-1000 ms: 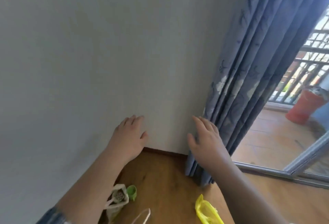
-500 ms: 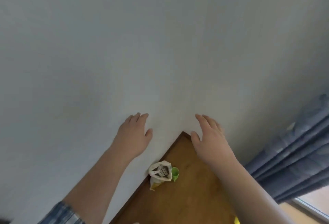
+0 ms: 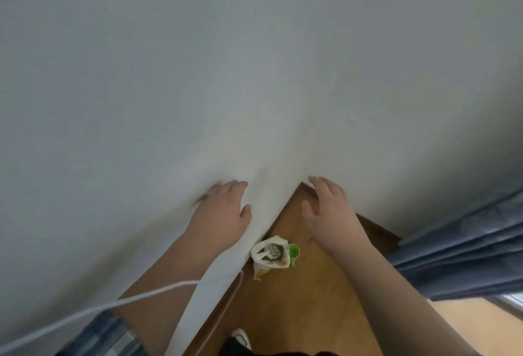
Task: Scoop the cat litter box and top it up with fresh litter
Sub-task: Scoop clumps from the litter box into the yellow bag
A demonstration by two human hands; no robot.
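Note:
An open white bag [image 3: 271, 253] stands on the wooden floor against the wall, with a perforated scoop head showing inside it. A small green cup [image 3: 294, 252] sits right beside the bag. My left hand [image 3: 219, 214] reaches forward in front of the white wall, fingers straight, holding nothing. My right hand [image 3: 329, 208] reaches forward above the floor corner, fingers relaxed and empty. Both hands hang well above the bag. No litter box is in view.
Two white walls [image 3: 254, 72] meet in a corner over the wooden floor [image 3: 297, 299]. A blue curtain [image 3: 467, 256] hangs at the right. A white cable [image 3: 113, 303] crosses the lower left. A dark shoe [image 3: 237, 341] shows at the bottom edge.
The view has swung left and down, away from the balcony door and curtain, toward the wall corner. The white bag and green cup now sit nearer the middle. Both hands stay outstretched.

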